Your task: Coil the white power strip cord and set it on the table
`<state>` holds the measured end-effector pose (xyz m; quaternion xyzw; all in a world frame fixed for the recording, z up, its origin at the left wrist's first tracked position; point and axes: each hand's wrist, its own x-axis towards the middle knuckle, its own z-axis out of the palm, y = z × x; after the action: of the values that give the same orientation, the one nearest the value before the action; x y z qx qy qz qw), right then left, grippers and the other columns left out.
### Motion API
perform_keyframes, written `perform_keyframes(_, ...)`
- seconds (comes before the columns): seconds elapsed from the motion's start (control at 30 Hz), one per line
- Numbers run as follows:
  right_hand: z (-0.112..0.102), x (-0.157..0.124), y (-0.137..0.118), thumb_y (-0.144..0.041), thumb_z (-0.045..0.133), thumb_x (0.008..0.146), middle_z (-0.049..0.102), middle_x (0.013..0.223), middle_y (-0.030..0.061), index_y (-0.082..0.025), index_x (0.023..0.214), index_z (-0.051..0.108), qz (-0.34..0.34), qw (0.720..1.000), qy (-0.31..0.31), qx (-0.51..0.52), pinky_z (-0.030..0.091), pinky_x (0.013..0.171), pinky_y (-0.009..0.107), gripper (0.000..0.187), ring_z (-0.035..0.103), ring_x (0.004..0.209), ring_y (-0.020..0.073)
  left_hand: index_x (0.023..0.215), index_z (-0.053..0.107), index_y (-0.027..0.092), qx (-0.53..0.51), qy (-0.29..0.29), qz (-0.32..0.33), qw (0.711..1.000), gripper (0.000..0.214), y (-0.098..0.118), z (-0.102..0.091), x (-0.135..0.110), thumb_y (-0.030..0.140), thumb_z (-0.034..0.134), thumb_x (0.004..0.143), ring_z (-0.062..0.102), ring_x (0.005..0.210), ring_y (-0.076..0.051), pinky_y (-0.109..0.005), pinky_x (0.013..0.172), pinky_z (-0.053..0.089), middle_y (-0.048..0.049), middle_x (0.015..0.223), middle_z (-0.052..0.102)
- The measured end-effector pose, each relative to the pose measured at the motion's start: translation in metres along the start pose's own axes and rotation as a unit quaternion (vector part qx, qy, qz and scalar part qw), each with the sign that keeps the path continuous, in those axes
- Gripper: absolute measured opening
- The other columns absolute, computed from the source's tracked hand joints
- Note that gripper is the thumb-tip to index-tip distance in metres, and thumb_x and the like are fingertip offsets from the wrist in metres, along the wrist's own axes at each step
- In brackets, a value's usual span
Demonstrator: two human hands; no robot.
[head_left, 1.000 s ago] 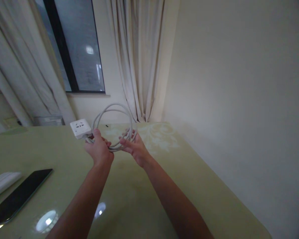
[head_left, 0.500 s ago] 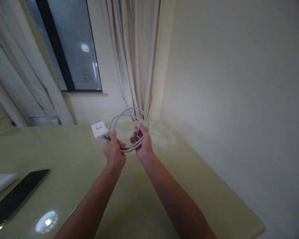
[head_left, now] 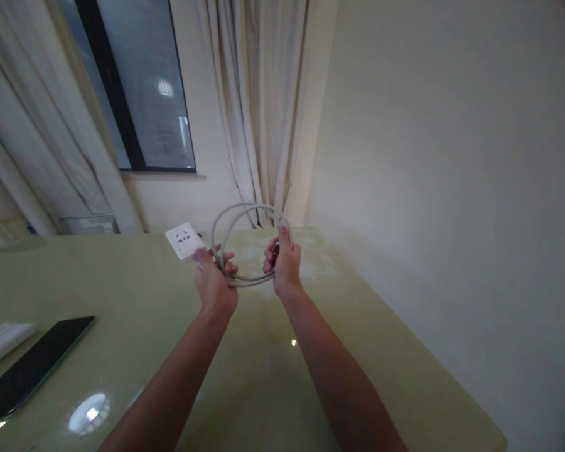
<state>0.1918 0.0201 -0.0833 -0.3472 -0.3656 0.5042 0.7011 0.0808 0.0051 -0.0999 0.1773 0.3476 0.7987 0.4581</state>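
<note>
A white power cable (head_left: 238,216) is coiled into a loop and held up over a pale green table (head_left: 122,301). A white socket block (head_left: 183,241) hangs at the coil's left end. My left hand (head_left: 213,281) is closed round the cable just beside the socket block. On the coil's right side, my right hand (head_left: 286,267) grips the loops with its thumb up. Both hands hold the coil above the tabletop, in front of the curtain.
A dark phone (head_left: 32,367) lies face up at the table's left, with a white flat object (head_left: 2,342) beside it. Curtains (head_left: 258,107) and a window (head_left: 136,81) stand behind the table. A plain wall (head_left: 452,188) runs along the table's right edge.
My right hand went from loosely open under the coil to a closed grip on its right side. Both hands and the coil shifted right in view.
</note>
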Motion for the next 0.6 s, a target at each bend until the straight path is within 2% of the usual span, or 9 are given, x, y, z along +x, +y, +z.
perform_keyframes(0.1, 0.000, -0.001, 0.003, -0.076, 0.060, 0.088, 0.036, 0.040, -0.0093, -0.024, 0.059, 0.048, -0.012, 0.999, 0.028, -0.038, 0.029, 0.029, 0.023, 0.061, 0.035, 0.028, 0.0082, 0.103, 0.061, 0.018, 0.011, -0.004, 0.023, 1.000, 0.048, -0.003, -0.002, 0.002, 0.065, 0.056, 0.098, 0.047, 0.044, -0.006, -0.019, 0.051, 0.043, 0.0009, 0.070, 0.068)
perform_keyframes(0.2, -0.003, 0.002, 0.003, -0.074, 0.061, 0.087, 0.037, 0.040, -0.0091, -0.023, 0.058, 0.048, -0.008, 0.998, 0.039, -0.039, 0.031, 0.030, 0.023, 0.060, 0.037, 0.029, 0.0088, 0.105, 0.062, 0.019, 0.025, -0.041, 0.053, 0.997, 0.048, -0.002, -0.002, 0.003, 0.064, 0.068, 0.091, 0.051, 0.049, -0.006, -0.019, 0.055, 0.047, 0.0013, 0.073, 0.069)
perform_keyframes(0.27, -0.007, 0.006, -0.002, -0.070, 0.068, 0.085, 0.047, 0.045, -0.0066, -0.022, 0.061, 0.053, 0.007, 1.000, 0.023, -0.013, 0.040, 0.037, 0.024, 0.056, 0.048, 0.035, 0.0103, 0.107, 0.062, 0.020, 0.024, -0.066, 0.067, 0.995, 0.046, 0.001, -0.002, 0.003, 0.059, 0.076, 0.087, 0.048, 0.048, -0.005, -0.018, 0.052, 0.044, 0.0025, 0.073, 0.068)
perform_keyframes(0.33, -0.010, 0.009, -0.011, -0.062, 0.077, 0.081, 0.061, 0.056, -0.0020, -0.019, 0.065, 0.060, 0.033, 0.999, -0.005, 0.028, 0.052, 0.051, 0.024, 0.049, 0.062, 0.050, 0.0121, 0.106, 0.064, 0.019, 0.023, -0.079, 0.076, 0.994, 0.044, 0.006, -0.003, 0.004, 0.054, 0.080, 0.084, 0.041, 0.045, -0.004, -0.017, 0.045, 0.036, 0.0060, 0.067, 0.061)
perform_keyframes(0.43, -0.016, 0.014, -0.023, -0.050, 0.086, 0.075, 0.072, 0.072, 0.0027, -0.017, 0.071, 0.066, 0.086, 0.993, -0.035, 0.076, 0.056, 0.067, 0.024, 0.039, 0.071, 0.070, 0.0137, 0.100, 0.065, 0.018, 0.062, -0.086, 0.071, 0.992, 0.041, 0.010, -0.006, 0.009, 0.052, 0.081, 0.084, 0.032, 0.042, -0.004, -0.016, 0.039, 0.026, 0.0106, 0.057, 0.043)
perform_keyframes(0.53, -0.022, 0.018, -0.025, -0.049, 0.090, 0.071, 0.065, 0.067, -0.0016, -0.018, 0.071, 0.063, 0.074, 0.995, -0.008, 0.060, 0.050, 0.059, 0.022, 0.041, 0.063, 0.061, 0.0104, 0.092, 0.063, 0.018, 0.119, -0.126, 0.042, 0.984, 0.041, 0.011, -0.010, 0.014, 0.054, 0.080, 0.083, 0.030, 0.040, -0.005, -0.017, 0.037, 0.028, 0.0109, 0.055, 0.039)
perform_keyframes(0.6, -0.027, 0.020, -0.022, -0.054, 0.088, 0.072, 0.053, 0.059, -0.0074, -0.018, 0.075, 0.065, 0.018, 1.000, 0.011, 0.014, 0.038, 0.049, 0.020, 0.043, 0.047, 0.048, 0.0067, 0.090, 0.065, 0.017, 0.159, -0.168, 0.032, 0.972, 0.044, 0.012, -0.014, 0.017, 0.058, 0.080, 0.082, 0.032, 0.040, -0.006, -0.018, 0.038, 0.033, 0.0097, 0.054, 0.040)
